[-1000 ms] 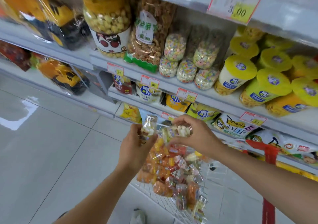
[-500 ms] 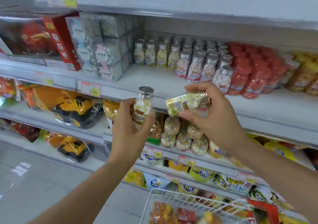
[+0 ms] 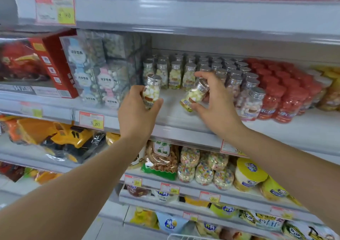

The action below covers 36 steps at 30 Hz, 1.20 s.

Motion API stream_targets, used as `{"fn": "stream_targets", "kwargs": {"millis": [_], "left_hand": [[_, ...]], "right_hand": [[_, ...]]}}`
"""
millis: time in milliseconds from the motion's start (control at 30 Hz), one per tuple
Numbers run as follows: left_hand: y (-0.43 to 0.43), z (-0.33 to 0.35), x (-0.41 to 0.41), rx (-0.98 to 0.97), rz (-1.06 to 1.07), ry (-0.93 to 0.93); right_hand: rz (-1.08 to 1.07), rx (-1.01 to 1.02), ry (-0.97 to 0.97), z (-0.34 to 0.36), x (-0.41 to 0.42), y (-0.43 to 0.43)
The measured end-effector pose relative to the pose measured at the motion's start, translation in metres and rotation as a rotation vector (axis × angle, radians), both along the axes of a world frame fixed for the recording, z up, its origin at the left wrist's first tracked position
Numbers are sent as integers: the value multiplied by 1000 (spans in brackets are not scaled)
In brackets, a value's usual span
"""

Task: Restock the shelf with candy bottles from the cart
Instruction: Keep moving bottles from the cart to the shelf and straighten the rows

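Note:
My left hand (image 3: 137, 110) grips a small clear candy bottle (image 3: 151, 90) with a silver cap, held upright just over the front of the white shelf (image 3: 171, 110). My right hand (image 3: 215, 103) pinches a second candy bottle (image 3: 194, 97), tilted with its cap up and to the right, above the same bare patch of shelf. Behind both stand rows of matching silver-capped candy bottles (image 3: 187, 72). Only a sliver of the white wire cart (image 3: 176, 237) shows at the bottom edge.
Red bottles (image 3: 283, 96) crowd the shelf to the right, clear candy boxes (image 3: 95, 70) and a red toy box (image 3: 36, 64) to the left. The shelf above (image 3: 184, 17) hangs low. Snack bags and jars fill the lower shelves; yellow toy trucks (image 3: 55, 134) sit at lower left.
Both hands rose from the cart and moved forward over the shelf's front edge. The right-hand bottle turned from lying sideways to cap-up tilted. The view lifted toward the shelf.

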<state>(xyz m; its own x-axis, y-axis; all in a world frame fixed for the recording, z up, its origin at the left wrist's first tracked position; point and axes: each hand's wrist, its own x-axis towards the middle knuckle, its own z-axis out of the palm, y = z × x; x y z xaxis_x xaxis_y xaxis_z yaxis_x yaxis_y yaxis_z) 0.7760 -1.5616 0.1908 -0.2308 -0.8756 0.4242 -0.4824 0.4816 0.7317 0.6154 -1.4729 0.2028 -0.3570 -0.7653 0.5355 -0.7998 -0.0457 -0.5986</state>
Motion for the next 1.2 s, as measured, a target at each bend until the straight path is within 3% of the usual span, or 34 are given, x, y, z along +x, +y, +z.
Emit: {"fn": "stream_targets", "kwargs": {"millis": [167, 433, 700, 1000, 1200], "left_hand": [[-14, -3, -8, 15, 30, -82], [-14, -3, -7, 16, -18, -200], [-16, -8, 0, -50, -6, -240], [4, -17, 2, -138, 17, -139], [-2, -15, -2, -102, 91, -168]], "right_hand": [[-15, 58, 34, -6, -3, -4], [22, -19, 2, -17, -11, -5], [-21, -45, 87, -24, -13, 14], [54, 176, 124, -25, -10, 4], [40, 437, 209, -17, -11, -9]]}}
